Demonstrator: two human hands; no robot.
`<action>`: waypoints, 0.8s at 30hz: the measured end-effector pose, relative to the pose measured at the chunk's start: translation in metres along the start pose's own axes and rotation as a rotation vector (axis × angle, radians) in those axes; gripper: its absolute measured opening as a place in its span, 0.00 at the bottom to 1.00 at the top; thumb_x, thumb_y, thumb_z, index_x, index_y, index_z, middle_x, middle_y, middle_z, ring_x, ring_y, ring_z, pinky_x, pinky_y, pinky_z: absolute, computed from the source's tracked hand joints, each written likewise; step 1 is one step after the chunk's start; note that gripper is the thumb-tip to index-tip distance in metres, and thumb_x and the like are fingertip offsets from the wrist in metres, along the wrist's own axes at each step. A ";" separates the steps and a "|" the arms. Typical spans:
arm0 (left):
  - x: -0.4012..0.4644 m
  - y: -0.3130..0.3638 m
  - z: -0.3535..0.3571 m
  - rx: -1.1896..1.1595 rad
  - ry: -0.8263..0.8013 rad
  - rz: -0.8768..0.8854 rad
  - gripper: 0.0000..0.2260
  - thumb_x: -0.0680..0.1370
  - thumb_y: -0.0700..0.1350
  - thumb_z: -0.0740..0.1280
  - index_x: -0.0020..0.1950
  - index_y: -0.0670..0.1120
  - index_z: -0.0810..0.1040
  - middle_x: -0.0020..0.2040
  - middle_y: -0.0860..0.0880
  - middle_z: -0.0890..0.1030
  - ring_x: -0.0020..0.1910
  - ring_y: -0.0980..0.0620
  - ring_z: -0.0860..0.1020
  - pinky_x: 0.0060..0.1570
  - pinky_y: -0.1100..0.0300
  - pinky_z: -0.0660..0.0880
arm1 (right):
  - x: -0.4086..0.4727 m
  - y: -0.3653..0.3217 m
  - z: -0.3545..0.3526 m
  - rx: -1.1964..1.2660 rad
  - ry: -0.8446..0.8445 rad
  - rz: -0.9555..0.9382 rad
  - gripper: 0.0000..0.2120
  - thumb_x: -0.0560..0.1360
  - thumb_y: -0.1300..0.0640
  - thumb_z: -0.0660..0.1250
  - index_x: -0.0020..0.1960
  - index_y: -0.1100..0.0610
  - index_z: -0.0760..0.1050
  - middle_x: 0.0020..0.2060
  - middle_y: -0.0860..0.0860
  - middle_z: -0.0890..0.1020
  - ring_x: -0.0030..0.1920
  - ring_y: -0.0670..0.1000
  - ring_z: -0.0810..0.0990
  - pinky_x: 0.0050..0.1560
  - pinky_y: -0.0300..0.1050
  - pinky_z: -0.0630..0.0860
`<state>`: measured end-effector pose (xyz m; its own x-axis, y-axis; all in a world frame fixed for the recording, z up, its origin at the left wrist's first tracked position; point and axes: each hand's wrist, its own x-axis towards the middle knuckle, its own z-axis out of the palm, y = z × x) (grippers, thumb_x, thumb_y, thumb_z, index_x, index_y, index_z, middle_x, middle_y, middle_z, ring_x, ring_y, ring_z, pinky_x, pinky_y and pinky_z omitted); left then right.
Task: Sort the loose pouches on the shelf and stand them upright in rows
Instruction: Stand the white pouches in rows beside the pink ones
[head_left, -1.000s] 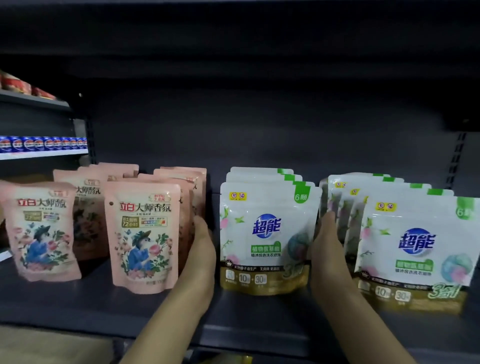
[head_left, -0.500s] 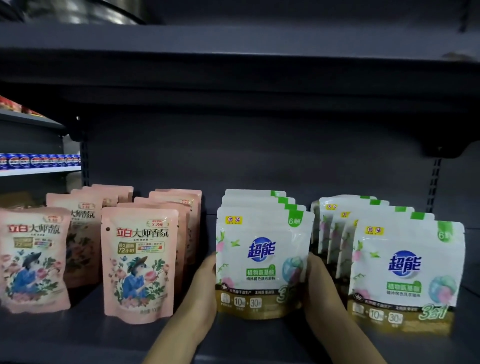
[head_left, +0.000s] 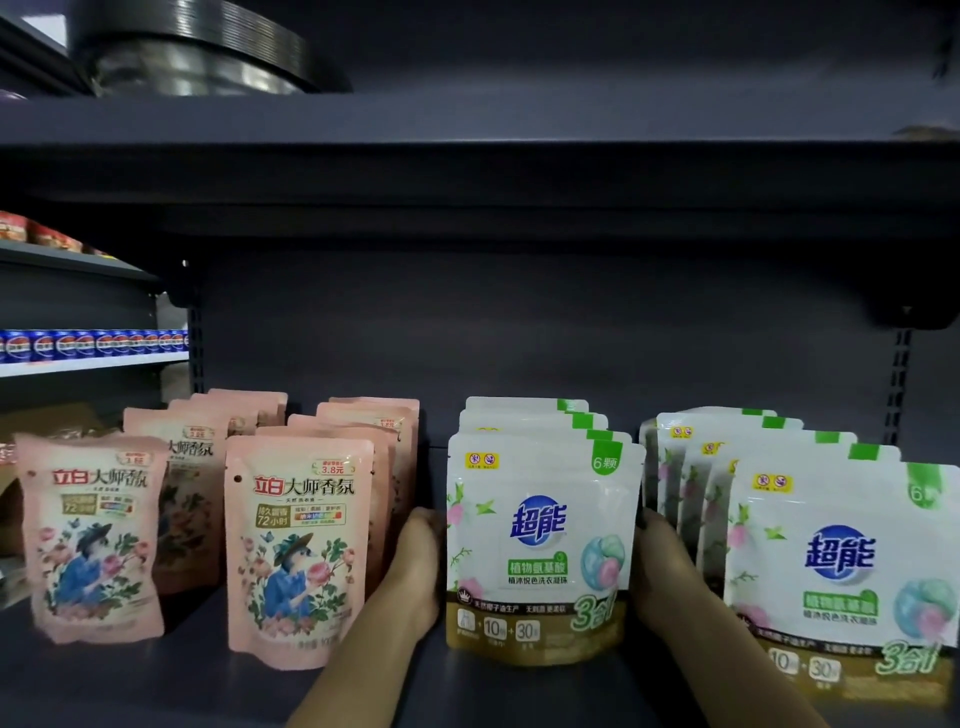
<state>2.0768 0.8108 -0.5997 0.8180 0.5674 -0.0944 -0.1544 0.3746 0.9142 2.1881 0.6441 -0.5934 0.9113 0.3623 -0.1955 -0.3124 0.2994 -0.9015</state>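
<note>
Head view: white pouch row (head_left: 540, 540) stands upright mid-shelf, running front to back, about four deep, label facing camera. Left hand (head_left: 421, 566) lies flat against row's left side, right hand (head_left: 662, 566) against its right side; row sits squarely between palms. Fingers reach back alongside the pouches and their tips are hidden, so cannot tell whether they curl round anything; looks like a two-sided squeeze, not a pinch. Row's long axis runs away from the person, same line as both forearms, so any squaring-up push likely goes straight back or inward. Both hands equally near.

Second white row (head_left: 836, 566) just beside right hand, fanned and leaning a bit. Two pink pouch rows (head_left: 298, 551) left of left hand, upright, near but apart. Dark shelf (head_left: 395, 680) carries all.
</note>
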 end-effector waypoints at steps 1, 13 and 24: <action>0.003 0.000 0.001 0.008 -0.001 -0.001 0.21 0.79 0.48 0.49 0.45 0.41 0.79 0.40 0.39 0.85 0.47 0.37 0.79 0.61 0.44 0.71 | 0.004 0.000 -0.001 -0.019 -0.018 -0.012 0.24 0.81 0.47 0.49 0.54 0.62 0.76 0.31 0.59 0.85 0.45 0.62 0.78 0.53 0.54 0.73; 0.013 -0.005 0.007 0.017 -0.033 0.051 0.22 0.81 0.50 0.50 0.37 0.43 0.76 0.29 0.44 0.83 0.30 0.45 0.80 0.43 0.54 0.74 | 0.012 0.005 0.000 -0.228 -0.160 -0.179 0.13 0.81 0.57 0.54 0.39 0.53 0.70 0.37 0.51 0.75 0.35 0.51 0.73 0.36 0.44 0.70; 0.016 -0.004 0.007 -0.061 0.016 0.022 0.21 0.79 0.55 0.51 0.35 0.45 0.74 0.35 0.42 0.79 0.35 0.42 0.76 0.43 0.54 0.72 | 0.005 0.005 0.001 -0.098 -0.120 -0.084 0.21 0.81 0.49 0.50 0.51 0.62 0.76 0.31 0.55 0.83 0.37 0.56 0.79 0.39 0.48 0.75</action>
<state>2.0943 0.8136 -0.6018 0.8051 0.5876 -0.0813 -0.2061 0.4056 0.8905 2.1909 0.6487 -0.5983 0.8928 0.4439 -0.0763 -0.2040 0.2475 -0.9472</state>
